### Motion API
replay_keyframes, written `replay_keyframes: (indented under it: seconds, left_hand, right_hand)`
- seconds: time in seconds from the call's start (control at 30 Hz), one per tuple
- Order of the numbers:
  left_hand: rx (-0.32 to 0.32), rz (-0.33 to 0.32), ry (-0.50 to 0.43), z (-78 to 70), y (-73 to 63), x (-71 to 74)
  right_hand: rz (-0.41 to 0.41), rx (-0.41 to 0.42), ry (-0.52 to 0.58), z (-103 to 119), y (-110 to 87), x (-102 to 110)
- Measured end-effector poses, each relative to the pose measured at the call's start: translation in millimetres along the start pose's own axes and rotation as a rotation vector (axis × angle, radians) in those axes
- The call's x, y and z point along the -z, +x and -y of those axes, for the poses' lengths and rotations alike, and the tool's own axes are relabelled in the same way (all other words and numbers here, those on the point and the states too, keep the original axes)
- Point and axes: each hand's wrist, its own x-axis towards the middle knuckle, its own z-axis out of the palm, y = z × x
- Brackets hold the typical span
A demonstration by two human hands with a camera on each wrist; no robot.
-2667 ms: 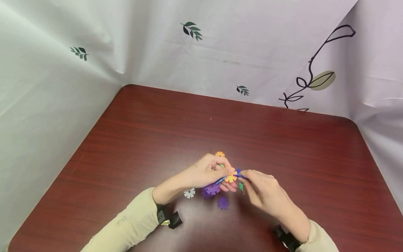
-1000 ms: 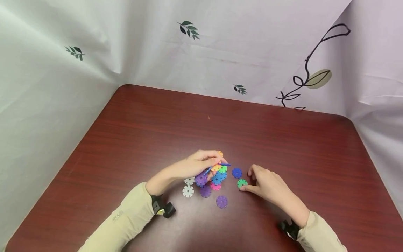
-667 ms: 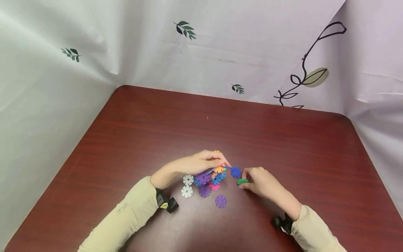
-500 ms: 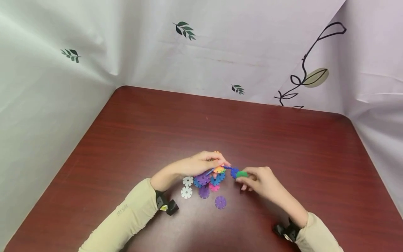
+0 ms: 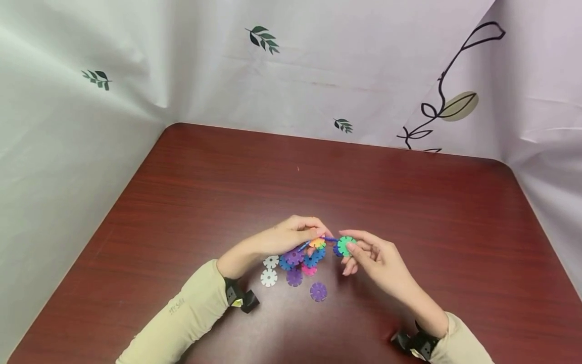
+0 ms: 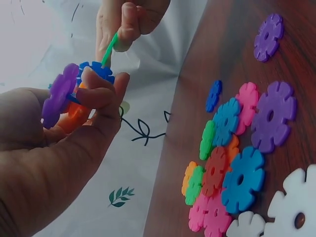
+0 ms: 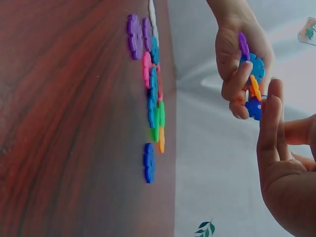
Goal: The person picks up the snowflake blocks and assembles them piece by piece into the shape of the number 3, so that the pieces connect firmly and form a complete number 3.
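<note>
My left hand (image 5: 291,236) grips a short chain of notched plastic discs above the table. In the left wrist view the chain shows a purple disc (image 6: 60,96), an orange disc (image 6: 76,116) and a dark blue disc (image 6: 96,71); a lighter blue disc (image 7: 256,66) appears in the right wrist view. My right hand (image 5: 382,258) pinches a green disc (image 5: 346,246) between thumb and fingers, its face toward the head camera. Seen from the left wrist, that green disc stands edge-on close by the dark blue one.
Several loose discs lie beneath the hands on the dark red table (image 5: 227,177), among them white discs (image 5: 269,277), a purple disc (image 5: 318,291), a pink disc (image 5: 309,270) and a single blue disc (image 7: 149,163). A white patterned curtain (image 5: 295,76) hangs behind the table.
My right hand has left the chain, picked the green disc off the table, raised it and turned it face-on beside the chain's end. The left hand keeps its hold, slightly further left.
</note>
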Motion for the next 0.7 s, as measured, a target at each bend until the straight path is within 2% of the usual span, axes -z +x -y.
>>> replay_keyframes:
  seconds: [0.23, 0.4, 0.5, 0.7]
  left_hand:
    - [0.013, -0.039, -0.020, -3.8, -0.2, 1.2]
    - [0.011, -0.061, -0.031, -3.1, 1.1, -0.7]
    - [0.056, -0.069, -0.102, -2.3, 0.4, -2.0]
    - [0.111, -0.034, -0.267, -1.8, -4.4, -4.4]
  right_hand:
    - [0.020, 0.049, -0.030, -0.5, 1.5, -0.1]
    - [-0.040, 0.085, -0.090, 0.8, 0.5, -2.7]
    - [-0.067, 0.079, -0.098, 1.7, -0.4, -5.4]
    - [-0.095, 0.121, -0.126, 0.5, -1.2, -6.9]
